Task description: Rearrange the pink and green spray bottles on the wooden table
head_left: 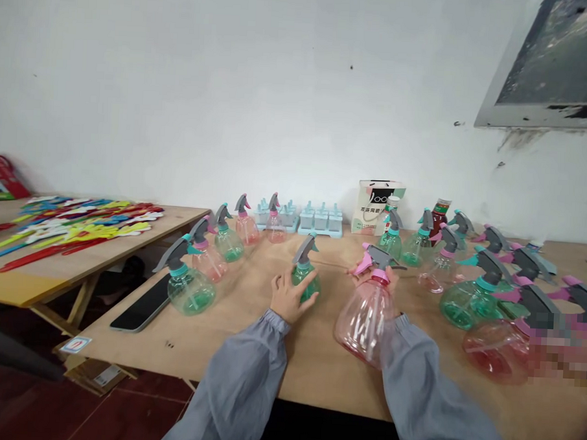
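Note:
My left hand point(289, 297) is at a green spray bottle point(312, 287) with a grey and teal trigger head, which stands upright in the middle of the table. Its fingers are spread and stretched out beside and partly across the bottle. My right hand point(393, 280) grips a pink, see-through spray bottle point(364, 314) near the neck, mostly from behind. That bottle leans, its base toward me, with a pink and grey trigger head on top. Part of the right hand is hidden behind the bottle.
More green and pink bottles stand on the left, such as a green bottle point(192, 292), and on the right, such as a pink bottle point(497, 349). A phone point(141, 304) lies left. Popsicle moulds point(321, 221) and a paper bag point(366, 210) stand by the wall. Colourful gloves point(94, 221) cover another table.

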Available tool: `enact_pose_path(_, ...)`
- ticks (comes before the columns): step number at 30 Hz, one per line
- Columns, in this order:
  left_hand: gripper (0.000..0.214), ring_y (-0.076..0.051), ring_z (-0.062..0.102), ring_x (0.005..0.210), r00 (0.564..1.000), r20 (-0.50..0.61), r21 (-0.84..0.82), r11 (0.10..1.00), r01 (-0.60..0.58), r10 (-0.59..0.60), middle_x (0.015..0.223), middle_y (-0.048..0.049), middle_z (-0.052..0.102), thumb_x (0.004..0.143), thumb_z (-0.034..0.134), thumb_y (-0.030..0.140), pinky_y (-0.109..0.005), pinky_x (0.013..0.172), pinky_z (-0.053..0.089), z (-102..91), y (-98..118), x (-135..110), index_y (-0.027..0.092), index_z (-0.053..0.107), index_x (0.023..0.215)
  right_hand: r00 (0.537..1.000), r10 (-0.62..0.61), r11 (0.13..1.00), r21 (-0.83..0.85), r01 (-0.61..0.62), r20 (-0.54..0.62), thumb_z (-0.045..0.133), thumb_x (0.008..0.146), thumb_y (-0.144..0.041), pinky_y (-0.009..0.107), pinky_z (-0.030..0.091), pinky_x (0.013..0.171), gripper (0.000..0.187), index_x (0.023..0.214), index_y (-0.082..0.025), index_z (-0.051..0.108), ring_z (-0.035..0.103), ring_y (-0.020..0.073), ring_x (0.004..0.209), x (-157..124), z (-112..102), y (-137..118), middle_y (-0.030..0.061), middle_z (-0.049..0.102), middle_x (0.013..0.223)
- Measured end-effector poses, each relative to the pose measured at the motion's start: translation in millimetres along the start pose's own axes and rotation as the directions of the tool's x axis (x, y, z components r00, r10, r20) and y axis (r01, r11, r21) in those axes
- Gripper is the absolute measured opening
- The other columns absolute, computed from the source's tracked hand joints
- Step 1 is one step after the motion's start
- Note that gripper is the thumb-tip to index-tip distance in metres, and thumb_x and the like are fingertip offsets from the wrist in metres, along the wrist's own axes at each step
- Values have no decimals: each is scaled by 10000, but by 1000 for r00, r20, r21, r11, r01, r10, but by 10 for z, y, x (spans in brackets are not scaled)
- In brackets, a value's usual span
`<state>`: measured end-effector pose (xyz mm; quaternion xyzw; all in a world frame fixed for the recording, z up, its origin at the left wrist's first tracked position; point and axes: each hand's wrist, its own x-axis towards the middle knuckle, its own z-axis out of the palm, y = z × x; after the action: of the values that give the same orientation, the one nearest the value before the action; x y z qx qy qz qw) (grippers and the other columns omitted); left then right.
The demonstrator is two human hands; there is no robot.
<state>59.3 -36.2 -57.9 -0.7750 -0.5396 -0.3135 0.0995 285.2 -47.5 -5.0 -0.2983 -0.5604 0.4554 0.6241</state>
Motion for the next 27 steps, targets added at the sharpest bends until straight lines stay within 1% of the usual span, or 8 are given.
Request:
enact_pose_path(3,536,-336,522,1197,1000,17,16,1000,4,-4,1436,-155,429,844,593,525,-533,1045,311,4,0,-10,398,553,1363,999,44,998,43,-44,14,303,706,-915,568,519,940,895,1241,-276,627,641,358,1120,6,-7,-21,122,729,1063)
enact_pose_path(7,539,-327,510,1217,999,45,38,999,-2,1,1439,-161,423,857,574,525,-525,1047,309,-22,21,-7,392,536,1378,1000,-27,1000,-6,27,-10,454,679,-879,585,502,935,797,1183,-294,653,645,367,1089,35,-9,-22,121,729,1045)
enact_pose_path(9,538,-329,510,1215,999,47,50,999,0,-2,1438,-166,423,858,574,519,-524,1045,309,-34,31,-4,388,538,1378,998,-49,998,-27,48,-38,479,672,-872,574,508,925,771,1144,-292,667,655,369,1057,31,2,-38,121,729,1024)
enact_pose_path(12,539,-333,515,1210,999,45,61,998,1,-3,1434,-177,424,857,577,520,-526,1039,310,-34,34,-4,380,543,1376,999,-17,1000,-17,16,-48,355,685,-912,534,526,907,827,1124,-285,669,670,350,1018,1,25,-92,118,730,995)
enact_pose_path(15,539,-329,515,1213,999,42,70,997,-7,4,1437,-174,423,862,569,527,-522,1035,313,-18,16,-8,384,536,1380,998,32,997,66,-28,-51,271,708,-914,524,535,881,858,1119,-272,665,677,343,993,-32,38,-146,115,736,940)
enact_pose_path(19,542,-332,514,1213,999,33,80,996,-30,28,1454,-177,406,871,560,519,-524,1029,318,-8,-2,-15,375,524,1393,998,58,977,207,-51,-26,371,715,-879,504,546,852,753,1059,-284,678,685,342,956,-40,23,-170,110,737,876)
enact_pose_path(22,539,-333,527,1199,999,26,84,996,-34,32,1444,-189,413,867,575,505,-524,1024,325,-20,15,-15,364,537,1386,998,56,964,261,-50,-16,439,708,-853,501,550,832,675,1008,-300,686,686,337,935,-24,-2,-167,101,737,845)
enact_pose_path(27,526,-339,518,1210,1000,6,76,997,-20,20,1433,-173,435,853,599,488,-522,1022,333,-28,34,-12,371,559,1364,992,48,983,181,-26,-116,445,725,-843,475,567,755,645,866,-263,692,707,324,861,-45,-92,-129,99,736,791)
